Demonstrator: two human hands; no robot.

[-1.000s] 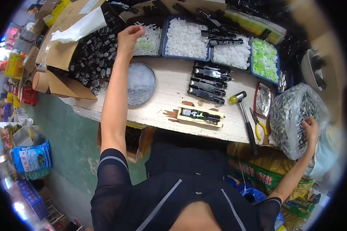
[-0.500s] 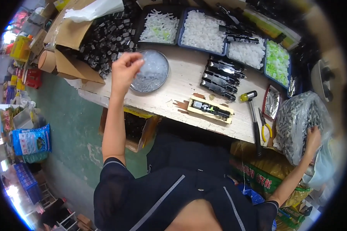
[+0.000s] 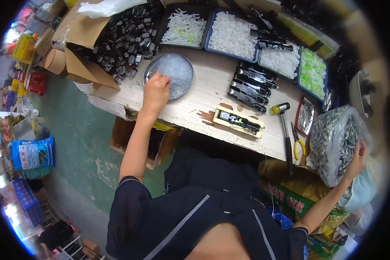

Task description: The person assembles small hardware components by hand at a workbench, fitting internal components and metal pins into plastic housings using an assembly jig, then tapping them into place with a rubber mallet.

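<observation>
My left hand (image 3: pixel 157 93) is over the near left part of a round metal dish (image 3: pixel 191 82) of small clear and silvery bits. Its fingers are pressed together, and whatever is between them is hidden. At the far right, my right hand (image 3: pixel 359 161) reaches into a clear plastic bag (image 3: pixel 321 145) full of small grey parts (image 3: pixel 346 141). Its fingertips are bent in against the parts; I cannot make out a piece in them. Between the hands, a cream-coloured holder (image 3: pixel 254 134) on the table's front edge carries a black assembly (image 3: pixel 238 121) with green and white bits.
Black assemblies (image 3: pixel 252 89) lie stacked behind the holder. A yellow-headed hammer (image 3: pixel 285 134), pliers (image 3: pixel 298 145) and a red tray (image 3: pixel 304 117) stand to the right. Trays of white (image 3: pixel 232 37) and green pieces (image 3: pixel 313 71) line the back. A cardboard box (image 3: pixel 89 73) spills black blocks.
My left hand has come down and right to the dish, its fingers closing together. The right hand stays at the bag and has shifted slightly right. The view has shifted a little.
</observation>
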